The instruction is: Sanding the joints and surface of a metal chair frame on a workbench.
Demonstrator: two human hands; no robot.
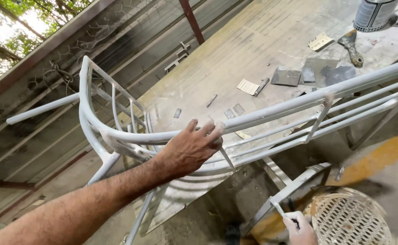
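A pale grey tubular metal chair frame [271, 115] with curved rails and thin bars lies tilted against a workbench. My left hand [192, 147] is closed over its top rail near the bend, fingers wrapped over the tube. Patches of whitish filler show on the joints, one at a bar junction [328, 97]. Low at the right, my right hand [301, 229], smeared with white, holds a thin filler-coated blade [280, 209] that points up toward the frame's lower bars without touching them.
The dusty workbench top [253, 50] carries a metal can [373, 13], a putty knife [352, 47], grey sandpaper sheets [314, 72] and small paper slips. A round woven mesh seat [348, 218] lies on the floor by my right hand. A corrugated wall [49, 100] stands at left.
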